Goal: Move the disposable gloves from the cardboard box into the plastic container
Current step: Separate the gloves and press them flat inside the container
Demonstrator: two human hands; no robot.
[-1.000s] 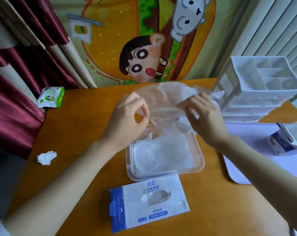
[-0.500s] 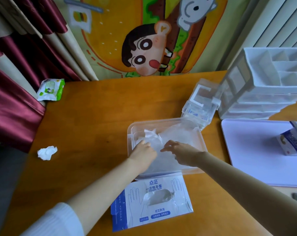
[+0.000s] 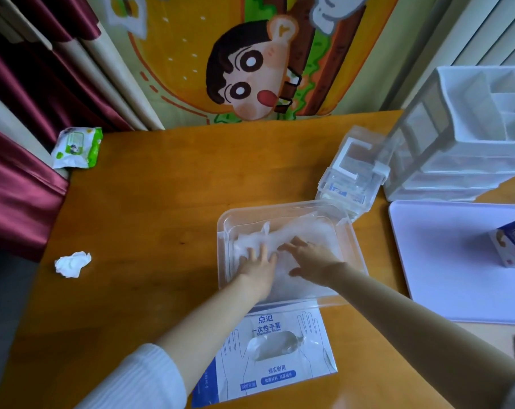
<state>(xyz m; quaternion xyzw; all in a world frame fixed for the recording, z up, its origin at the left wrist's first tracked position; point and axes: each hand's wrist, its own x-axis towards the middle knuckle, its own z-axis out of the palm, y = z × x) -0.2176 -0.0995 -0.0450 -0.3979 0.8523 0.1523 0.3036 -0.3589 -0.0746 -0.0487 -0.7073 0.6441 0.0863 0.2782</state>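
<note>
A clear plastic container point(image 3: 352, 240) sits at the middle of the wooden table with a pile of thin translucent disposable gloves point(image 3: 306, 231) inside it. My left hand point(image 3: 257, 267) and my right hand point(image 3: 311, 259) lie side by side in the container, fingers spread flat, pressing down on the gloves. The white and blue cardboard glove box point(image 3: 268, 358) lies flat just in front of the container, and a bit of glove shows in its oval opening.
A clear lidded box point(image 3: 352, 172) stands behind the container, beside a white drawer organiser point(image 3: 469, 137). A pale lilac tray point(image 3: 445, 261) at the right carries a small carton point(image 3: 511, 246). At the left lie a wet-wipes pack point(image 3: 77, 147) and a crumpled tissue point(image 3: 72, 263).
Both hands brought the glove they held up above the container down into it, then flattened from a pinch into spread fingers pressing on the pile.
</note>
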